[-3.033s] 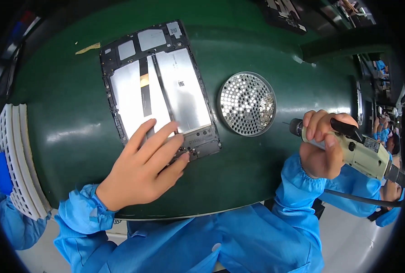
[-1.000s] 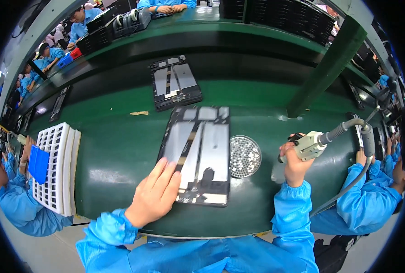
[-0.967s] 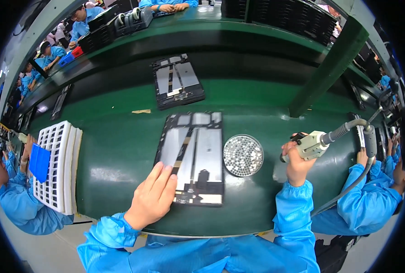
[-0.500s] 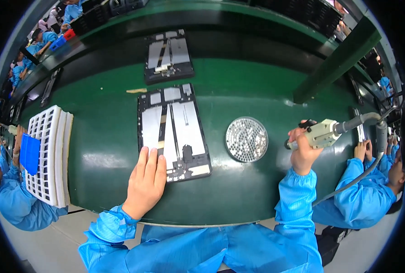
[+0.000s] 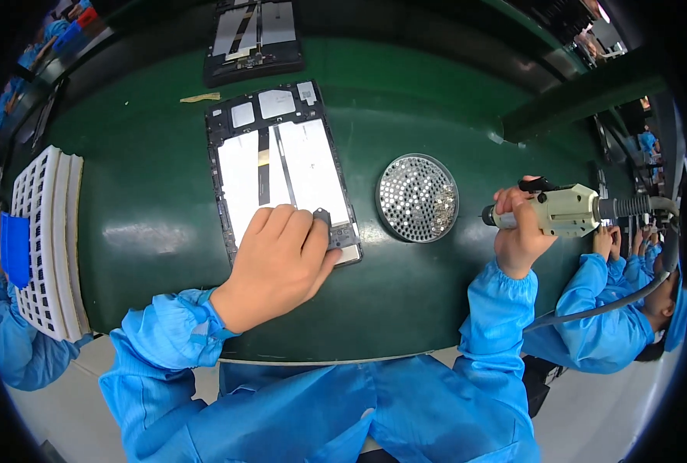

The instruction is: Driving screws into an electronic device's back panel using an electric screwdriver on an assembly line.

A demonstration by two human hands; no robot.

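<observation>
Glare on table point(image 5: 146, 238), black corners, bent edges

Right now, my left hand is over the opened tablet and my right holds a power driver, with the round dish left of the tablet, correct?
Not quite: the head view shows the round dish to the right of the opened tablet. The rest is correct.

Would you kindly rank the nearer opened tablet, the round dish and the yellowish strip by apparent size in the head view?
Largest to smallest:
1. Nearer opened tablet
2. Round dish
3. Yellowish strip
</observation>
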